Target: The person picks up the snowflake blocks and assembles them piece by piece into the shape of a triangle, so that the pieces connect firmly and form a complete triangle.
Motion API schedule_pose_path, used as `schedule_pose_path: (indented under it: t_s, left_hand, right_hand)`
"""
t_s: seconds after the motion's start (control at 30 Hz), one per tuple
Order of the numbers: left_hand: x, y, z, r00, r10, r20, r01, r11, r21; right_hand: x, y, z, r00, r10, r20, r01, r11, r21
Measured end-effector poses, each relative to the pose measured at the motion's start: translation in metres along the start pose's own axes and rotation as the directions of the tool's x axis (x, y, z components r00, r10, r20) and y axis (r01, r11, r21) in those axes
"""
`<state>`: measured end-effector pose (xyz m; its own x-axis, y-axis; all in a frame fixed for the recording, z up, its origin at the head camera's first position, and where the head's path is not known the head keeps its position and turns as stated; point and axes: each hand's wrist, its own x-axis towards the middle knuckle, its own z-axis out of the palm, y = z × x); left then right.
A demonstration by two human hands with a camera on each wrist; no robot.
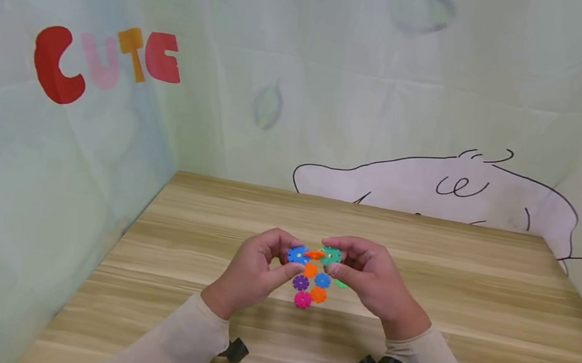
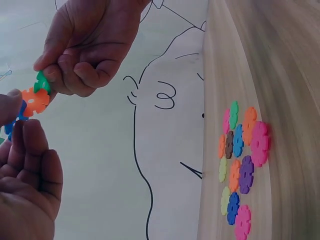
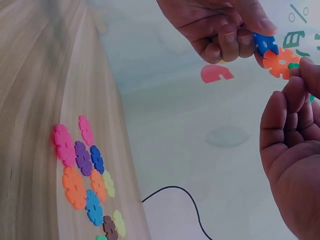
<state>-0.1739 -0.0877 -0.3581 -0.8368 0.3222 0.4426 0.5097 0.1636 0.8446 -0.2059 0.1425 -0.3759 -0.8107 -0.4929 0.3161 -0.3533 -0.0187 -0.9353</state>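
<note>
Above the wooden table, both hands hold a short chain of notched plastic snowflake discs. My left hand [image 1: 253, 274] pinches the blue disc [image 1: 298, 255] between thumb and fingers. On the other side, my right hand [image 1: 375, 277] pinches the green disc [image 1: 331, 256]. Between them sits an orange disc [image 2: 35, 101], turned edge-on in the head view and slotted into both neighbours. In the right wrist view the blue disc [image 3: 265, 44] shows at one side of the orange one, while fingers cover most of the green disc.
Loose discs lie flat on the table [image 1: 192, 229] below the hands, among them a purple disc [image 1: 300, 282], a pink disc [image 1: 302, 300], a brown disc [image 2: 229, 144] and several others. A printed cloth backdrop [image 1: 289, 48] stands behind the table and along its left side.
</note>
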Motion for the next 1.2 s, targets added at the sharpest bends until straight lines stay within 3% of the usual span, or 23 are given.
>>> schedule_pose_path:
  t_s: [0.27,0.47,0.8,1.0,1.2]
  left_hand:
    - [0.0,0.002,0.0,1.0,0.011,-0.01,-0.011,1.0,-0.001]
    - [0.002,-0.025,0.002,1.0,-0.006,-0.026,0.006,1.0,-0.008]
    - [0.002,-0.041,0.004,0.995,0.104,-0.006,-0.104,0.994,0.027]
    - [0.002,-0.038,0.006,0.994,0.106,-0.027,-0.105,0.994,0.039]
    - [0.001,-0.014,0.007,0.994,0.104,-0.036,-0.104,0.994,0.025]
  right_hand:
    - [0.001,-0.003,0.0,0.999,0.05,-0.01,-0.05,0.999,0.0]
    - [0.002,-0.002,-0.001,0.998,0.056,0.003,-0.056,0.998,-0.005]
    - [0.003,0.006,-0.001,0.999,-0.001,0.049,0.001,1.0,0.003]
    - [0.003,0.008,-0.002,0.999,-0.001,0.036,0.001,1.0,0.002]
    - [0.003,0.009,-0.003,0.999,-0.002,0.036,0.003,1.0,-0.023]
